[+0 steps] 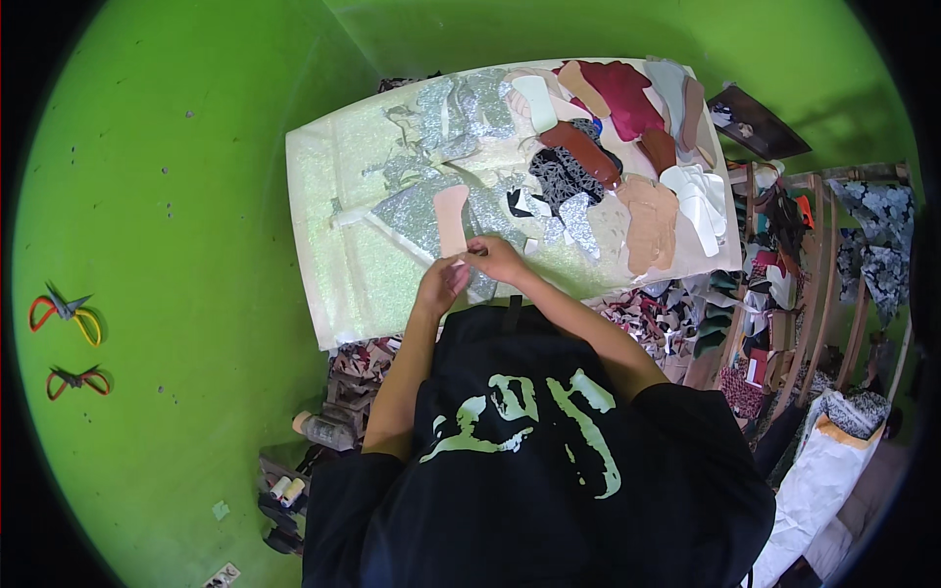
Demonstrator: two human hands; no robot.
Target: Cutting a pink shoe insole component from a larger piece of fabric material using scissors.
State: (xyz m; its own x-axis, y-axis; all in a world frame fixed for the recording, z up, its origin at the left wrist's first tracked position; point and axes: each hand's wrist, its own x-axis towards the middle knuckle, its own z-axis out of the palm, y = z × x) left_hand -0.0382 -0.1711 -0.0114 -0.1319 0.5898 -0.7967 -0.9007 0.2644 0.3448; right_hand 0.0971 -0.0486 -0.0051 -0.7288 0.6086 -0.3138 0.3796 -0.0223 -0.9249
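Note:
A pinkish-beige insole-shaped piece [451, 218] stands up from my fingers, over silvery-grey glittery sheet material [412, 208] on the table. My left hand [443, 283] is closed on the piece's lower end. From the right, my right hand [497, 257] meets it there, fingers pinched at the same end. What lies between the two sets of fingertips is too small to make out. Just right of the hands are small black and white scraps [526, 204] and a silver glitter offcut [574, 221].
Across the table's right side lie brown pieces [582, 155], white sole-shaped pieces [698, 204], tan pieces [648, 225] and dark red material [627, 98]. Scraps heap below the table's front edge. A wooden rack [818, 284] stands right; scissors [65, 312] hang on the green wall.

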